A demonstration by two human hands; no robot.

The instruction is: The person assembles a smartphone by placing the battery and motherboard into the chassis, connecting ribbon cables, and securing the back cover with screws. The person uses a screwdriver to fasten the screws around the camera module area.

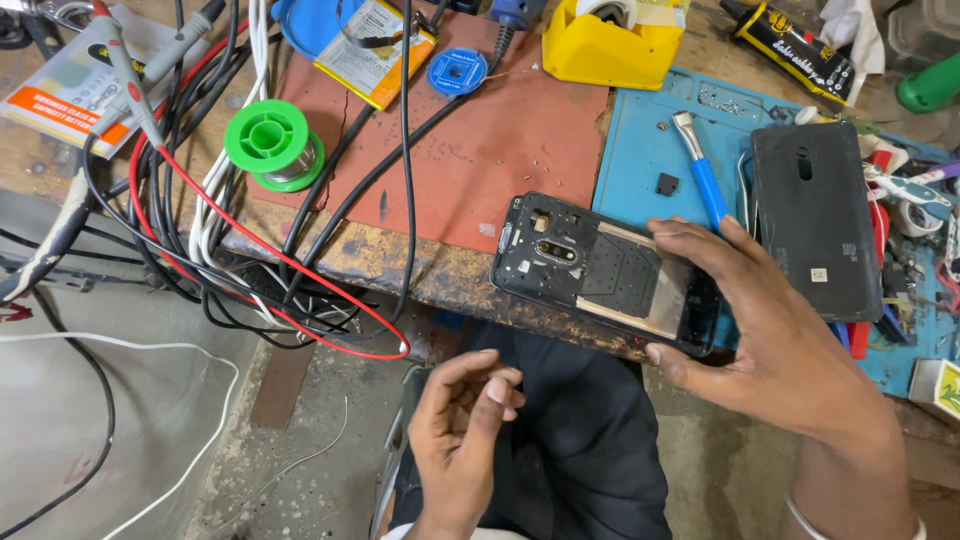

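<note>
My right hand (780, 340) holds an opened black phone frame (600, 270) by its right end, back side up, over the front edge of the workbench. The frame shows its camera module and a bare metal plate inside. My left hand (460, 430) hovers lower, over my lap, fingers curled with thumb and fingertips pinched together; whether something tiny is between them cannot be told. The phone's black back cover (815, 215) lies on the blue mat (640, 150) to the right, beside a blue-handled tool (705, 180).
A green solder spool (270, 140), a tangle of red, black and white cables (200, 230), a yellow tape dispenser (610, 40), a flat battery (375, 50), a glue tube (790, 45) and a red mat (480, 140) crowd the bench. Small tools lie at the far right.
</note>
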